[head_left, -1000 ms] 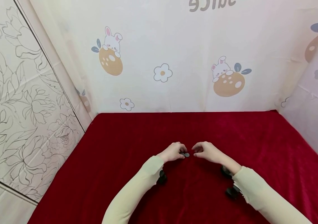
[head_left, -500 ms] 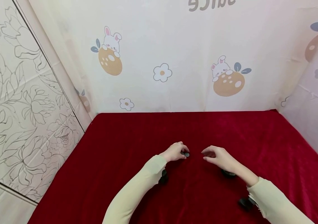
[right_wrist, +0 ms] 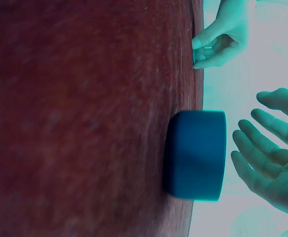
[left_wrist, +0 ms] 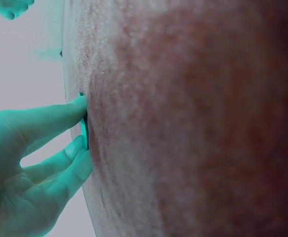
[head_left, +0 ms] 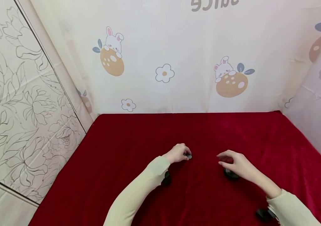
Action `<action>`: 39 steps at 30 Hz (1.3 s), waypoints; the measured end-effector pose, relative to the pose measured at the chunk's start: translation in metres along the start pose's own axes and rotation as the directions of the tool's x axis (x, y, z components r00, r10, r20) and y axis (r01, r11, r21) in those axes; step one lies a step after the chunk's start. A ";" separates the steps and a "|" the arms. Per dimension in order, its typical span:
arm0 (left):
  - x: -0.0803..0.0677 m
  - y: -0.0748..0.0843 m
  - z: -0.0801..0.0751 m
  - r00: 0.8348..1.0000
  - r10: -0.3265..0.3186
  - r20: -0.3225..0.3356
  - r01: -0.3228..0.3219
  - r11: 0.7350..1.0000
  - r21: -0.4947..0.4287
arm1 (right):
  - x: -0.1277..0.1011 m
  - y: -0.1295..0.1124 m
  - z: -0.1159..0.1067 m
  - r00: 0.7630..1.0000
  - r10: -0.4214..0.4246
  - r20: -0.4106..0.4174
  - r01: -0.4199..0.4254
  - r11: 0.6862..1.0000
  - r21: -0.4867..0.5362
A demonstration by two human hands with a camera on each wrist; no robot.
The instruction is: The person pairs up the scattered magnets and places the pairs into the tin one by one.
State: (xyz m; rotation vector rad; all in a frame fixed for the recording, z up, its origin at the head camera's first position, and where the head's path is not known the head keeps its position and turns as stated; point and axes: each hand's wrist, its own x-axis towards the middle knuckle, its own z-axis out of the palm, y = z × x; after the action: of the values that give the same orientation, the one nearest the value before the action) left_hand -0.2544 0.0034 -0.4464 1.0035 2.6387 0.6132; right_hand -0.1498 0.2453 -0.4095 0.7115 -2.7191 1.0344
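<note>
My left hand rests on the red cloth with its fingertips pinching a small grey disc. In the left wrist view the thumb and fingers close on the thin disc against the cloth. My right hand hovers, fingers loosely spread, just above a small dark round container. The right wrist view shows that container standing on the cloth beside my open fingers, which do not touch it. Farther off there, the left hand is visible.
Red velvet cloth covers the table, walled at the back and right by cream fabric printed with rabbits and flowers. A floral-patterned panel stands on the left. Black wrist cameras sit under both sleeves.
My right hand has drawn away from the left hand, moving right and toward me until it is over the dark container. The left hand has stayed on the disc.
</note>
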 end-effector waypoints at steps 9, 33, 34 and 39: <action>-0.009 0.012 -0.007 1.000 -0.025 -0.013 0.025 1.000 0.000 | -0.014 0.004 -0.009 0.999 0.035 -0.033 -0.035 0.999 -0.008; -0.014 0.007 -0.006 0.997 0.072 -0.033 -0.075 0.992 -0.104 | -0.038 0.020 -0.023 0.987 0.154 0.046 -0.154 0.988 -0.013; -0.014 0.008 -0.006 0.996 0.080 -0.040 -0.084 0.990 -0.110 | -0.039 0.021 -0.024 0.985 0.160 0.063 -0.160 0.987 -0.005; -0.016 0.014 -0.007 0.991 0.118 -0.063 -0.125 0.983 -0.136 | -0.039 0.025 -0.023 0.978 0.167 0.124 -0.174 0.983 0.054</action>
State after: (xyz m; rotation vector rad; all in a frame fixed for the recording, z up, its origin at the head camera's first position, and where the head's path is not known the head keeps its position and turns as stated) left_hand -0.2372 0.0002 -0.4327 1.1264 2.5523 0.8521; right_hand -0.1280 0.2920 -0.4183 0.5745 -2.9038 1.1570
